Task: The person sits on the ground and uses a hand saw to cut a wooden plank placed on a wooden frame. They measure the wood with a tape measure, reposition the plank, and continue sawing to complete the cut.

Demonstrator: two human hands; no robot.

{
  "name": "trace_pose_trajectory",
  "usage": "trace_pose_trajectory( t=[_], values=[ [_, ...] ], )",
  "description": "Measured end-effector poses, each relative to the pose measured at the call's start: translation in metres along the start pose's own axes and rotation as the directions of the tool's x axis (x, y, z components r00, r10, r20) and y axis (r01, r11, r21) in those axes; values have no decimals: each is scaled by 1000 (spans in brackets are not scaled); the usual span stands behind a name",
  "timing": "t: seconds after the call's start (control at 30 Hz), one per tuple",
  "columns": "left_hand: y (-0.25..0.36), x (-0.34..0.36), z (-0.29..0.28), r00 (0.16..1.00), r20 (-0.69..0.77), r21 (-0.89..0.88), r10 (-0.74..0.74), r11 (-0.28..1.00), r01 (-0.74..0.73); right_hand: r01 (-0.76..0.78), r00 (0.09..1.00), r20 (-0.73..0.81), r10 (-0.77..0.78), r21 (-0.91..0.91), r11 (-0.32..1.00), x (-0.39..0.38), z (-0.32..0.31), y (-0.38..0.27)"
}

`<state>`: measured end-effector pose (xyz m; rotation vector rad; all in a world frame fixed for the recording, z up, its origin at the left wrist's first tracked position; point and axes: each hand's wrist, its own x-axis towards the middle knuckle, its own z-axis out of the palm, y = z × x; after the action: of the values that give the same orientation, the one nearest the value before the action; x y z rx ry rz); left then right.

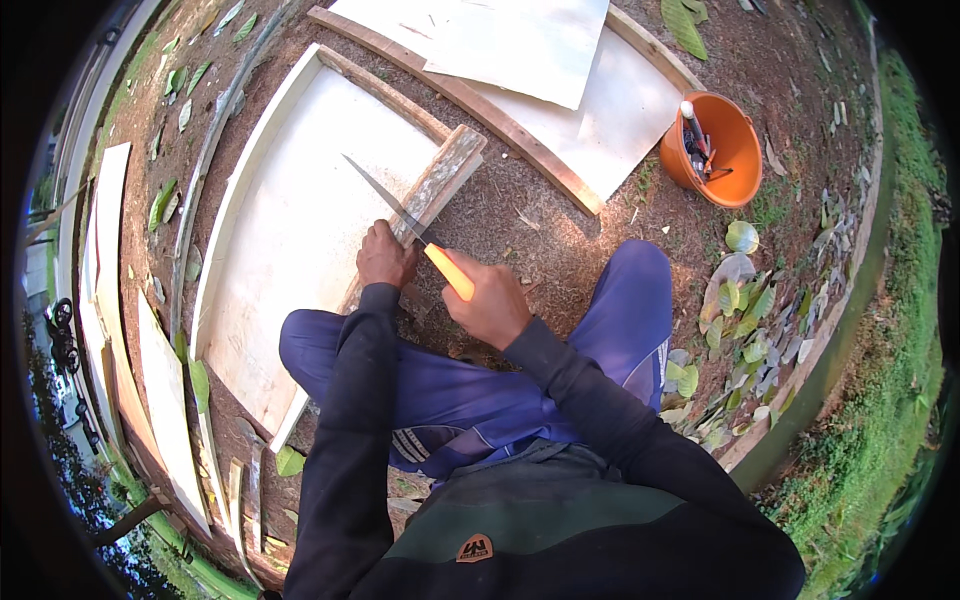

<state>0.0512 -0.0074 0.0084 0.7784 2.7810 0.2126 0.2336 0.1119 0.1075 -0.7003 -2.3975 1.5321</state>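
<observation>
Sawing, by the look of it: handsaw with an orange handle and thin grey blade lies across a rough, grey-brown, straight wooden strip near its lower end, tip reaching out over a white rectangular panel edged with pale wooden rails. Strip overhangs the panel's near right corner, far end sticking out past the rail. Right hand: grip closed around the saw handle. Left hand: at the strip's lower end, just beside the blade, fingers bent; underside hidden, so can't tell how far that grip is closed or whether it holds strip or rail. How I'd run it: shift left fingers further from the blade line but press down firmly, since the strip looks free to rock. Start with short, light pulls, thumb well out of the way, then go to long strokes, wrist and forearm in line with the blade. Watch the tip: low angle risks scoring the white face. Keep the kerf square to the strip, ease off near breakthrough so the end doesn't splinter. Knee in blue trousers is clear of the blade. Orange plastic bucket with tools stands well apart, to the right.
</observation>
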Motion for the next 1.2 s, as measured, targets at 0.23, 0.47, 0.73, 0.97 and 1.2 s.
trace_pose_trajectory(
  t=[0.23, 0.47, 0.73, 0.97, 1.2],
  values=[
    [-16, -3, 4, 999, 26, 24, -21, 1000, 20, -7, 1000, 24, 5, 72, 997, -142, -85, -19],
    [-4, 5, -5, 1000, -7, 29, -29, 999, 29, -75, 996, 39, 75, 12, 997, -8, -16, -15],
    [-7, -1, 5, 1000, -4, 44, -20, 999, 20, -158, 987, 54, 152, 130, 979, -113, -70, -23],
    [-14, -12, 2, 998, 58, 36, -17, 999, 15, -104, 994, 44, 101, 79, 991, -78, -38, -15],
    [-5, -4, -5, 997, 63, 16, -48, 999, 47, -117, 993, 22, 115, 109, 987, -55, -30, 0]
  ],
)
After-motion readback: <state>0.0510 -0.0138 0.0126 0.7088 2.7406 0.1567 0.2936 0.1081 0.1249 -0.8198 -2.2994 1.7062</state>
